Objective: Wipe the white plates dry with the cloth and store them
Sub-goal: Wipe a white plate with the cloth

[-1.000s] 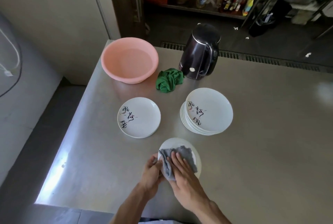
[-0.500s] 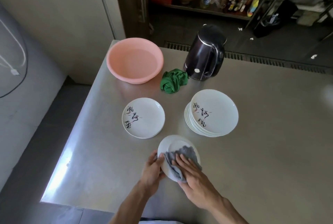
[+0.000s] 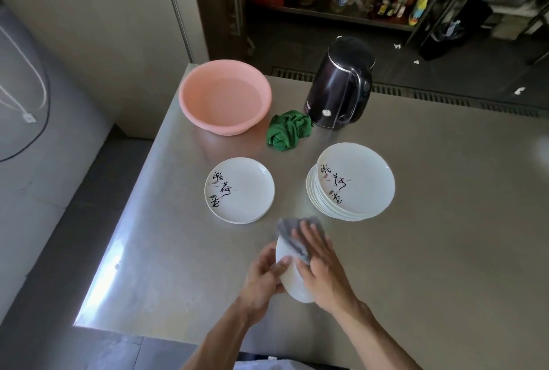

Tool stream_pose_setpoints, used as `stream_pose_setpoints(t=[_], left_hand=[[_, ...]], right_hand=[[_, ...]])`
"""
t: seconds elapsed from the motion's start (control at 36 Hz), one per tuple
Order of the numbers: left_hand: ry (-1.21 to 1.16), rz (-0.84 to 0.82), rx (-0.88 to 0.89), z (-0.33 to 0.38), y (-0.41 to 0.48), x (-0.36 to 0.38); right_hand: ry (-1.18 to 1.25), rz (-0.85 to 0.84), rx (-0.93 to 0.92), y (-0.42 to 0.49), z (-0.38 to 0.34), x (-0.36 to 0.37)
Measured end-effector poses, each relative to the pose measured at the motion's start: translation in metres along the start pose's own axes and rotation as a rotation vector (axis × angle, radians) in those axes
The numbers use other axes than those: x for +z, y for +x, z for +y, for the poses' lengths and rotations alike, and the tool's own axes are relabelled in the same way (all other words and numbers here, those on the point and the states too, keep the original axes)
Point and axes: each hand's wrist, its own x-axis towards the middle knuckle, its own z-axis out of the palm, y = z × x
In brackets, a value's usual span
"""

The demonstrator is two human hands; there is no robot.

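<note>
White plate [image 3: 292, 285] tilts above the table [image 3: 445, 236] near its front edge, left hand [image 3: 263, 279] fingers curled round its rim; right hand [image 3: 322, 268] presses the grey cloth [image 3: 289, 231] on it with straight, spread fingers.

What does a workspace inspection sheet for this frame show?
Surface: steel table, glare along its near-left edge.
Job's things: held plate, tilted; grey cloth over it; left plate; plate stack.
Clutter: pink basin, green rag, dark kettle.
Hands: left hand grips the held plate's rim; right hand presses the grey cloth, fingers straight.
Cables: white cord at far left.
Surroundings: shelf of bottles beyond the table.
</note>
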Motion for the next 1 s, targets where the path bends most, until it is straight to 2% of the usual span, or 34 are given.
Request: stream_pose_setpoints(t=[0.06,0.08,0.11,0.17,0.28,0.33,0.36,0.47,0.53,0.61,0.67,0.75,0.81,0.89,0.92,0.94,1.0], left_hand=[[0.004,0.001,-0.013,0.001,-0.003,0.000],[0.009,-0.001,-0.017,0.001,-0.004,0.001],[0.014,-0.003,-0.018,0.001,-0.005,0.001],[0.020,-0.007,-0.008,0.001,-0.006,0.001],[0.035,-0.024,0.043,0.002,-0.007,0.003],[0.029,-0.020,0.048,0.002,-0.010,0.004],[0.009,-0.013,0.040,0.000,-0.011,0.005],[-0.039,-0.001,0.019,-0.003,-0.013,0.003],[-0.057,0.017,0.008,-0.001,-0.012,-0.001],[-0.047,0.037,-0.020,0.006,-0.010,-0.006],[0.002,0.017,-0.036,0.009,-0.010,-0.008],[0.094,-0.015,-0.036,0.008,-0.011,-0.012],[0.101,-0.004,-0.047,0.007,-0.014,-0.013],[0.098,0.009,-0.068,0.008,-0.015,-0.015],[0.102,0.004,-0.074,0.008,-0.014,-0.015],[0.110,-0.005,-0.079,0.008,-0.014,-0.015],[0.128,-0.022,-0.074,0.008,-0.014,-0.013]], right_hand=[[0.089,0.105,0.323,0.007,0.001,0.003],[0.102,0.149,0.430,0.011,0.000,0.002],[0.102,0.179,0.455,0.013,-0.002,0.001],[0.130,0.178,0.306,0.008,-0.007,0.000],[-0.014,-0.018,-0.181,-0.011,-0.008,-0.004],[-0.101,0.002,-0.255,-0.011,0.000,-0.004],[-0.114,0.039,-0.188,-0.009,0.003,-0.002],[0.154,0.203,0.462,0.006,0.004,-0.002],[0.166,0.206,0.534,0.010,0.002,-0.003],[0.210,0.133,0.373,0.005,-0.009,-0.002],[0.198,0.078,0.152,-0.001,-0.018,-0.001],[0.044,-0.014,-0.136,-0.010,-0.019,0.001],[-0.037,0.058,-0.101,-0.009,-0.011,0.005],[-0.094,0.088,0.341,-0.005,-0.005,0.007],[-0.071,0.070,0.420,-0.005,-0.006,0.010],[-0.057,0.065,0.390,-0.007,-0.009,0.013],[-0.030,0.043,0.110,-0.013,-0.022,0.015]])
